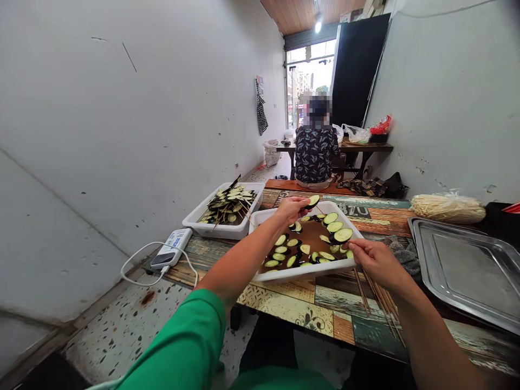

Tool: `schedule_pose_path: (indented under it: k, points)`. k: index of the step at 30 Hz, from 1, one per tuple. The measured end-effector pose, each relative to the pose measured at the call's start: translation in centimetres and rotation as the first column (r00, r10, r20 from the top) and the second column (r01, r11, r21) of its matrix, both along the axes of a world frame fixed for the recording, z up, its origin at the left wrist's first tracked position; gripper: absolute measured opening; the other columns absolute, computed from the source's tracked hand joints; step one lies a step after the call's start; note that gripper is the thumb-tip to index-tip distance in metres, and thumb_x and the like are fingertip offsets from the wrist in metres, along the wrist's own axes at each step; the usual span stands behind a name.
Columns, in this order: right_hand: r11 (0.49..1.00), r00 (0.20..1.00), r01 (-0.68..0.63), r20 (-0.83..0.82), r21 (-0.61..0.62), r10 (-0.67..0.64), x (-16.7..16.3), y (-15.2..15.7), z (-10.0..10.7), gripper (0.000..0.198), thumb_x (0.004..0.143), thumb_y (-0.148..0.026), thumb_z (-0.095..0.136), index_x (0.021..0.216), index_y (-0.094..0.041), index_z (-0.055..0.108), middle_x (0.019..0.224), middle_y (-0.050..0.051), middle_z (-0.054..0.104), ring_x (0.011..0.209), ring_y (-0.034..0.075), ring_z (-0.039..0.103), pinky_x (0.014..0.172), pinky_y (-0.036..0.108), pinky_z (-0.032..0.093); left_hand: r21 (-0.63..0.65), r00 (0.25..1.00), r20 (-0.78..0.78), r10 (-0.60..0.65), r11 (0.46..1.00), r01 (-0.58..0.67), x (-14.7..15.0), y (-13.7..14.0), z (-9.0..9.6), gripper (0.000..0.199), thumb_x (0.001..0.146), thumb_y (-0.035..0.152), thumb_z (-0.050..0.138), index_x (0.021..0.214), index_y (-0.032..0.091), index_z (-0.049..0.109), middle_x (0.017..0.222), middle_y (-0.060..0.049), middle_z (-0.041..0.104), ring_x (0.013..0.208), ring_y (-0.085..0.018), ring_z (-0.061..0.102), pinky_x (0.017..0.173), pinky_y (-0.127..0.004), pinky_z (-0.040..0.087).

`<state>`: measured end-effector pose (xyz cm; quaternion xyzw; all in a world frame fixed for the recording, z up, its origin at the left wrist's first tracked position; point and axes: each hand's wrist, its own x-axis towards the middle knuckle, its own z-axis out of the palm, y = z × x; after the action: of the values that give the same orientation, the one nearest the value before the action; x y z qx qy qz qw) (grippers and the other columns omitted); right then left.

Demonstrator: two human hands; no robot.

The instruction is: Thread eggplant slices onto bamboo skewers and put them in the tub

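Observation:
My left hand (293, 209) pinches one eggplant slice (313, 201) above the back of a white tub (306, 275). Brownish water fills this tub, and many loose eggplant slices (278, 257) float in it. Over the tub's right side, my right hand (371, 258) is closed on the near end of a wooden skewer. Several eggplant slices (343, 235) are threaded along that skewer, whose thin tip points toward my left hand. Bare wooden skewers (381, 298) lie in a loose bunch on the table, below my right hand.
A second white tub (219, 230) at the left holds piled skewered eggplant. A white power bank (171, 249) with a cable lies near the table's left edge. Metal trays (467, 265), a grey cloth (402, 253) and bagged enoki mushrooms (447, 207) are at the right. A person (317, 151) sits ahead.

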<state>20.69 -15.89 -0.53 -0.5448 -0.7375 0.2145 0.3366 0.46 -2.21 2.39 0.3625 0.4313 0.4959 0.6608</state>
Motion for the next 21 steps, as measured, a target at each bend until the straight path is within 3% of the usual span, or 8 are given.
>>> schedule_pose_path:
  k: [14, 21]
  points:
    - [1.0, 0.999, 0.024, -0.022, -0.01, -0.025, -0.3, -0.1, 0.3, 0.035, 0.084, -0.036, 0.041, 0.076, -0.015, 0.067, 0.053, -0.001, 0.051, 0.05, 0.012, 0.045, 0.049, 0.023, 0.033, 0.006, 0.999, -0.028, -0.041, 0.999, 0.042, 0.7, -0.7, -0.1, 0.015, 0.067, 0.01, 0.075, 0.065, 0.008, 0.06, 0.06, -0.005, 0.062, 0.052, -0.009, 0.059, 0.045, -0.016, 0.039]
    - [0.998, 0.998, 0.055, -0.007, 0.037, -0.055, -0.4, 0.1, 0.2, 0.036, 0.083, -0.038, 0.04, 0.071, -0.016, 0.066, 0.05, -0.001, 0.049, 0.048, 0.012, 0.044, 0.046, 0.024, 0.031, 0.063, 0.986, -0.053, -0.158, 0.985, 0.162, 1.9, -1.6, -1.1, 0.018, 0.06, 0.014, 0.08, 0.067, 0.008, 0.065, 0.065, -0.005, 0.064, 0.051, -0.007, 0.056, 0.048, -0.018, 0.04]
